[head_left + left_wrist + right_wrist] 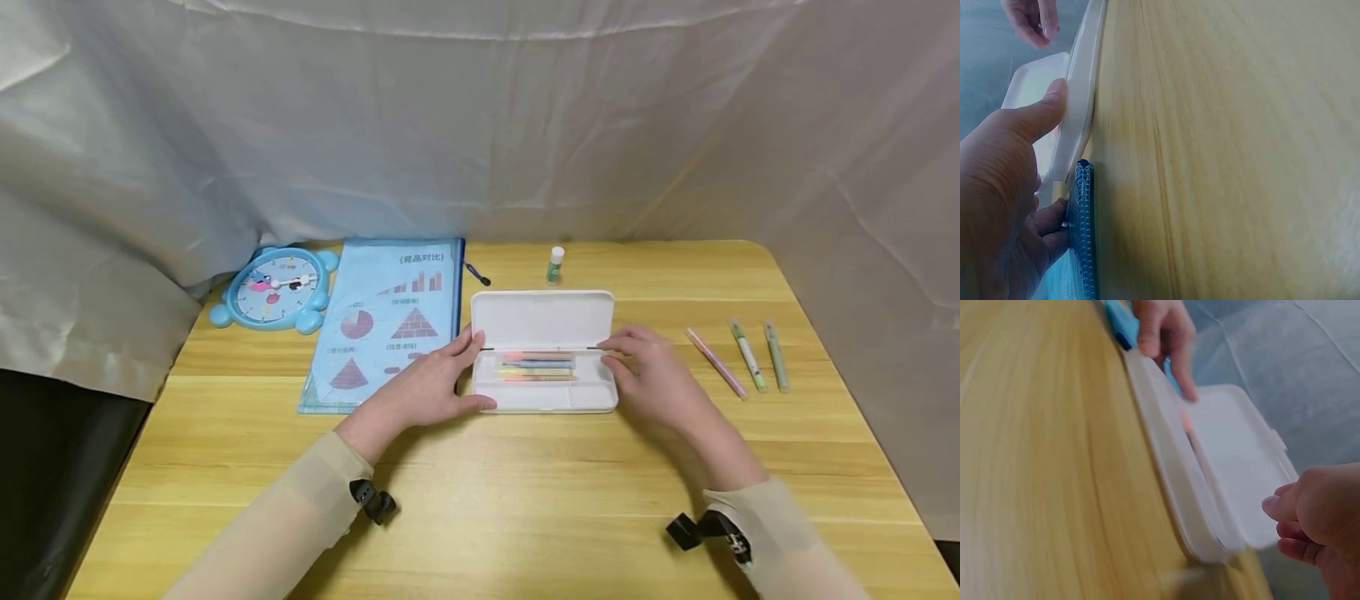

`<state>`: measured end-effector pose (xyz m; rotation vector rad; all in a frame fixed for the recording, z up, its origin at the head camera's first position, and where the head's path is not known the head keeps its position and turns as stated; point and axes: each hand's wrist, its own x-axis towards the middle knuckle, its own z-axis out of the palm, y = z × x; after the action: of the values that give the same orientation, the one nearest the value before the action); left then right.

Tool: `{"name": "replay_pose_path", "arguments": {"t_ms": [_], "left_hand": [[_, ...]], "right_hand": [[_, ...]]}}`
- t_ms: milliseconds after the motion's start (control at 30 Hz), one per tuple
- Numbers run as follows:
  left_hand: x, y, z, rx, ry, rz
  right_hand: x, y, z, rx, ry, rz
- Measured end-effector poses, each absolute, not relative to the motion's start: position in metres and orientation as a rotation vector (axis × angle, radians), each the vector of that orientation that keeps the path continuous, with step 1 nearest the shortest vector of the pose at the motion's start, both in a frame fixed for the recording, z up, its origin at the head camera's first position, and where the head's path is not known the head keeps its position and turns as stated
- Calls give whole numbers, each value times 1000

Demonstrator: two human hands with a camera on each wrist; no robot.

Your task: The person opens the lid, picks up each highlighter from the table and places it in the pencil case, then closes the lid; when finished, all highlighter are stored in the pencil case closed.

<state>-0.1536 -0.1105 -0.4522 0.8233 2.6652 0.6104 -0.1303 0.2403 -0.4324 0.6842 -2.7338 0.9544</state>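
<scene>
Pencil case (521, 394) with pens (537, 365), glue stick (554, 270) behind in head view only

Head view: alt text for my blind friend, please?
A person's left hand and right hand flank an open white case of colored pens on a wooden table. A blue folder and toy clock lie left, three markers right, a glue stick beyond.

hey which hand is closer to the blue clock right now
The left. The left hand is at the left end of the white case, to the right of the blue clock; the right hand is at the case's right end, farther away.
</scene>
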Motion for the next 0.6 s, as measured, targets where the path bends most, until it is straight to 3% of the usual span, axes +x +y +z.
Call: {"name": "replay_pose_path", "arguments": {"t_ms": [600], "left_hand": [[-153,-112,-453,811,2667,597]], "right_hand": [[-102,340,-423,339,-2761,755]]}}
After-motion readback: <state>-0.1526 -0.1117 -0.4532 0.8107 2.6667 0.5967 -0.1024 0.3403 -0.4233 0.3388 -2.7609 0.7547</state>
